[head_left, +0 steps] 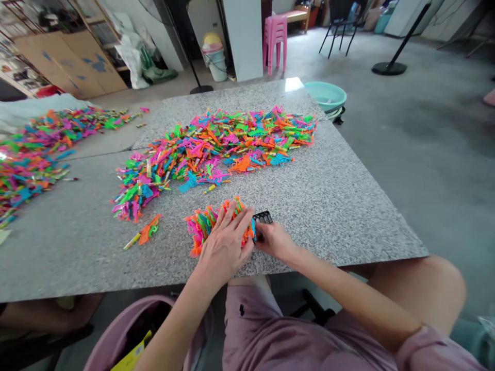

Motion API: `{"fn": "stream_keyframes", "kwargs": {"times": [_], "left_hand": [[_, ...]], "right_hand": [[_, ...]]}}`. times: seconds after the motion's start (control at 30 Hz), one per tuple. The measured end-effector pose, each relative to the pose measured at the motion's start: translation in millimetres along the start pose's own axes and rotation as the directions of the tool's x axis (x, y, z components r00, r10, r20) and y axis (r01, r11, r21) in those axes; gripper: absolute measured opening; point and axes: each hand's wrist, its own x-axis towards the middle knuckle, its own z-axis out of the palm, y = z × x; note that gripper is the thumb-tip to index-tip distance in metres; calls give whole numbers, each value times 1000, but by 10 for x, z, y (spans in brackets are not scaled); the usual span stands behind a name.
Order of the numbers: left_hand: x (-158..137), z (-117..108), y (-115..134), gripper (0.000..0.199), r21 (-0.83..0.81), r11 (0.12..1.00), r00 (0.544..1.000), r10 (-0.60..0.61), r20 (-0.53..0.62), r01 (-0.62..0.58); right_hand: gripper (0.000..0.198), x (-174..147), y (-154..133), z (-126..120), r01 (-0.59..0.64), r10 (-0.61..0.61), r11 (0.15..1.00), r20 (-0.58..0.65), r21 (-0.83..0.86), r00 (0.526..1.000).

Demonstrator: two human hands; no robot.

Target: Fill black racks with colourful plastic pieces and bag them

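Observation:
A black plastic grid rack lies near the table's front edge, its right end showing bare cells. Small bright plastic toys, shaped like little guns in orange, green, pink and blue, stand packed upright in a row along it. Across the top of this row rests my left hand, flat with fingers stretched out. My right hand is closed at the rack's right end, fingers curled against it beside a blue toy; its fingertips are partly hidden. To the left lie a loose orange toy and a yellow-tipped tube.
A long heap of similar toys spreads across the speckled stone table. Another heap lies at the far left. Below the front edge stands a pink tub. A turquoise basin is beyond the table's right edge.

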Motion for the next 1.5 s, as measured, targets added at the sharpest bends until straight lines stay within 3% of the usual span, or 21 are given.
{"fn": "stream_keyframes", "kwargs": {"times": [0.17, 0.37, 0.47, 0.57, 0.73, 1.0, 1.23, 1.33, 1.43, 1.47, 1.5], "left_hand": [[4, 12, -26, 51, 9, 1000, 1000, 18, 10, -18], [-2, 49, -34, 54, 37, 999, 1000, -10, -7, 10], [-15, 45, -29, 57, 41, 999, 1000, -24, -12, 24], [-29, 33, -24, 61, 30, 999, 1000, -12, -4, 12], [-41, 25, -13, 72, 17, 999, 999, -31, -26, 32], [-31, 49, -5, 72, 57, 997, 999, -45, -6, 45], [-36, 26, -39, 63, 92, 996, 1000, 14, -14, -13], [-33, 10, -55, 64, 120, 992, 999, 49, -16, -47], [-26, 28, -79, 57, 153, 986, 995, 80, -54, -71], [-24, 43, -90, 51, 163, 984, 993, 90, -77, -76], [-22, 60, -101, 45, 169, 982, 990, 96, -104, -78]], "right_hand": [[7, -20, 131, 126, 88, -79, 987, -70, 135, 994], [13, -33, 82, 47, 131, -133, 972, -4, 195, 991], [32, -131, -31, -32, 81, -54, 966, -113, 245, 992], [66, -193, -140, -99, 146, -76, 950, -250, 274, 965], [68, -154, -158, -65, 247, -209, 956, -224, 158, 952], [72, -184, -60, 28, 376, -368, 926, -288, -29, 884], [79, -253, -191, 58, 319, -330, 943, -188, -91, 925], [86, -218, -149, -69, 334, -342, 937, -74, -100, 937], [86, 174, 146, -433, 330, -329, 944, 77, -2, 941], [80, 386, 293, -580, 274, -273, 961, 37, -41, 961], [72, 616, 450, -721, 157, -170, 978, -97, -135, 981]]}}
